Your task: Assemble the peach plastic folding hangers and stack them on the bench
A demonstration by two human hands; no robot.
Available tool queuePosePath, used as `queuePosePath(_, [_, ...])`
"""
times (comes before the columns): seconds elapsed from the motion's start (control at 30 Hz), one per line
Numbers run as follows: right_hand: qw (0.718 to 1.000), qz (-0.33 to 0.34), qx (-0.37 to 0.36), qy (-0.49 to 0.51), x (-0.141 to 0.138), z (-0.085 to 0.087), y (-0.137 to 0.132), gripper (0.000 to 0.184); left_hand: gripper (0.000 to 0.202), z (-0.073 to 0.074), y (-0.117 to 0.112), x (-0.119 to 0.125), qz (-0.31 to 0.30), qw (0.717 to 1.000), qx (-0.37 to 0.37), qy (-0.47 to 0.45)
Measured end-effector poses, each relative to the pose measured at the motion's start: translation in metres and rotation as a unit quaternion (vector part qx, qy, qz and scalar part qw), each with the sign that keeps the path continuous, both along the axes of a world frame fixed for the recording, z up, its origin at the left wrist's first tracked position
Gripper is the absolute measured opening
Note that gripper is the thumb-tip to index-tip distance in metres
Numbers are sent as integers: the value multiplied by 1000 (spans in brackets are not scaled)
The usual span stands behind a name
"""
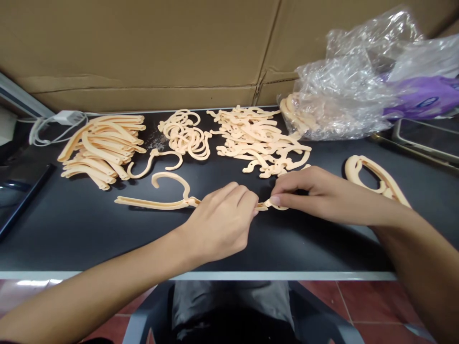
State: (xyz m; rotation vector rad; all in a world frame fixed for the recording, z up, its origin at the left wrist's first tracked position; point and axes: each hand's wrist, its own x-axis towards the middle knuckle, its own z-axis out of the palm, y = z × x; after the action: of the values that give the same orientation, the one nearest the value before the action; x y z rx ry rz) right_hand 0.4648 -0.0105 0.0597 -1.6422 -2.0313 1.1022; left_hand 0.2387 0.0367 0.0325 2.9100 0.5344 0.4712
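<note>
A peach plastic clothes hanger (154, 203), with its hook curling up toward the back, lies lengthwise in front of me. My left hand (224, 215) is wrapped round its right arm. At that arm's right end, my right hand (299, 193) pinches a small peach hanger piece (281, 207) between thumb and fingers; it touches the arm's tip, and my fingers hide part of it. Just behind are a pile of loose hooks (188, 136) and a pile of small curved hanger pieces (258, 138). A folded hanger (373, 174) lies beyond my right forearm.
Long hanger arms (103, 148) are heaped at the left, near a white cable with a plug (68, 117). A clear plastic bag (333, 105) with peach pieces and a purple packet (423, 98) stand at the back right. Cardboard (143, 48) lines the rear; the table's front edge (229, 275) is near me.
</note>
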Motion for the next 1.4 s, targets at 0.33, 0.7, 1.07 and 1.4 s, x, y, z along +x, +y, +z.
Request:
queuePosePath(0.33, [998,15,56,-23,-5,-1,-1,28,21,-8,5,-1,-32,999,23,-3])
queuePosePath(0.7, [978,49,183,-89,-6,-8,-10,26,21,-7,8,-2,-52,998,0,-17])
queuePosePath(1.07, [951,74,254,-162,-5,-15,-14,27,15,-8,9,0,-53,997,-41,-38])
queuePosePath(1.4, [915,103,344,-183,-10,-17,-15,30,11,-8,12,-2,-56,993,-81,-66])
